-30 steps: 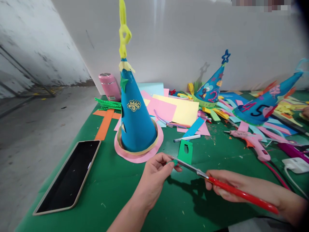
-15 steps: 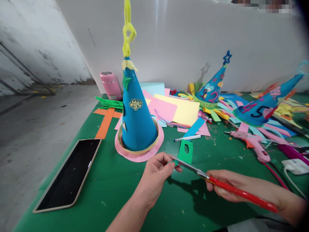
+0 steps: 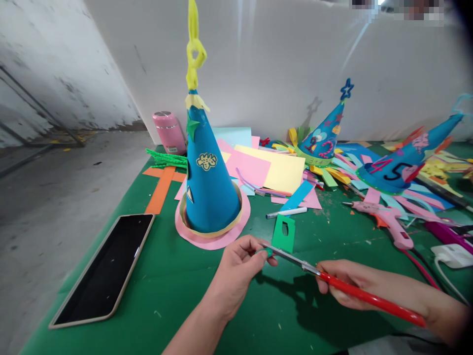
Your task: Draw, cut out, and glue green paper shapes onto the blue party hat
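Between thumb and fingers, my left hand [image 3: 242, 266] pinches a small piece of green paper [image 3: 266, 252]. My right hand [image 3: 347, 283] grips red-handled scissors [image 3: 369, 297], whose metal blades reach left to the paper at my left fingertips. Just beyond them lies a green sheet [image 3: 284, 236] with an oval hole cut in it. A tall blue cone hat [image 3: 210, 192] stands upright behind my left hand. It has a pink brim [image 3: 207, 241], a yellow fuzzy topper [image 3: 194, 54] and small cut-out decorations.
A phone [image 3: 105, 268] lies at the left table edge. Behind are a pink flask [image 3: 170, 132], coloured paper [image 3: 283, 170] and a pen [image 3: 286, 213]. To the right are two decorated cone hats [image 3: 321, 135], a pink glue gun [image 3: 388, 219] and a white plug [image 3: 453, 255].
Both hands stay nearly in place, with the scissors still at the green piece. The view has shifted very slightly.
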The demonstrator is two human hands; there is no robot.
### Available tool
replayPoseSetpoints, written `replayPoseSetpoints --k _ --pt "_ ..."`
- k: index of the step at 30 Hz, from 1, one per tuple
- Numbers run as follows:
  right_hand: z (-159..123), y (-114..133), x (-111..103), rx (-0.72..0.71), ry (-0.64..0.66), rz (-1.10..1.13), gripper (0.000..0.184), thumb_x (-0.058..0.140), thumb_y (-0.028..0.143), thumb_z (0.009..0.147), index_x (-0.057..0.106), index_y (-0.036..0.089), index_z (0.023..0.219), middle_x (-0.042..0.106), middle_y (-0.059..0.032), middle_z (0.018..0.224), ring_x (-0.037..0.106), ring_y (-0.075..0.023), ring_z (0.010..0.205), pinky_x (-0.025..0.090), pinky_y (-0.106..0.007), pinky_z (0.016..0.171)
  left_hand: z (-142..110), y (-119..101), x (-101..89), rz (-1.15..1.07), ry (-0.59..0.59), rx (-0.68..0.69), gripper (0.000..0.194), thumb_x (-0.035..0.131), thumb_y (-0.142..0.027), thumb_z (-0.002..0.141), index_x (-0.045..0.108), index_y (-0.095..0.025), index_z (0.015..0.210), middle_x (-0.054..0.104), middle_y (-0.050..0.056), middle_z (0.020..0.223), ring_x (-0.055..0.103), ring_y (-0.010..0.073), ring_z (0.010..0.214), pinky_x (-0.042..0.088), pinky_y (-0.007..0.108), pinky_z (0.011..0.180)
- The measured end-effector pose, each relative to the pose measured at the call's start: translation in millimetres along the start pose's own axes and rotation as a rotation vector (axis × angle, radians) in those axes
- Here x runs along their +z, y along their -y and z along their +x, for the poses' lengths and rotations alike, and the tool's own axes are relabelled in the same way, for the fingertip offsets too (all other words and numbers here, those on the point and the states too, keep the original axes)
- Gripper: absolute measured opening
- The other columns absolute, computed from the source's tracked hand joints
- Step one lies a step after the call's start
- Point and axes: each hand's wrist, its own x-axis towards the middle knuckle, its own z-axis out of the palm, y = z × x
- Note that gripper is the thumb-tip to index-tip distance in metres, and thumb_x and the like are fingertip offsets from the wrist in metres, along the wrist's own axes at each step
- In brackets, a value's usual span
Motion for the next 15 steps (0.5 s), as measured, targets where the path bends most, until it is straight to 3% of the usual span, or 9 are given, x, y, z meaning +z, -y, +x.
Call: replayPoseSetpoints --k 5,9,12,15 --pt "-4 -7 -3 0.073 -0.154 -0.067 0.029 0.059 0.044 0.075 0.054 0.018 0.086 0.043 0.0055 0.064 0.037 -0.0074 0.055 0.033 -0.017 0.051 1 -1 -0.9 -0.003 0.015 -0.017 0.014 0.063 -0.015 0.070 0.053 -0.017 0.059 0.061 0.001 0.074 0.057 0.0131 0.066 0.038 0.026 0.070" --pt "-8 -16 -9 0.022 -0.295 -0.128 0.029 0.060 0.044 0.074 0.055 0.017 0.084 0.052 0.0019 0.073 0.049 -0.0121 0.067 0.043 -0.021 0.062 2 -3 0.3 0.004 0.006 -0.033 0.015 0.062 -0.017 0.070 0.054 -0.016 0.058 0.062 0.002 0.069 0.056 0.0135 0.065 0.038 0.025 0.068" --pt "-12 -29 -15 -0.034 -0.483 -0.192 0.026 0.054 0.043 0.078 0.054 0.018 0.085 0.056 0.0002 0.075 0.056 -0.0164 0.072 0.047 -0.025 0.067 3 -2 0.9 -0.007 -0.026 -0.042 0.014 0.064 -0.019 0.070 0.056 -0.016 0.059 0.062 0.002 0.067 0.055 0.0128 0.062 0.039 0.025 0.067" --pt "-17 -47 -24 -0.040 -0.696 -0.429 0.026 0.053 0.043 0.078 0.055 0.020 0.090 0.064 -0.0034 0.081 0.061 -0.0220 0.076 0.049 -0.029 0.068 3 -2 1.5 -0.033 -0.060 -0.053 0.015 0.066 -0.022 0.068 0.057 -0.015 0.058 0.062 0.002 0.065 0.055 0.0122 0.060 0.040 0.025 0.067"
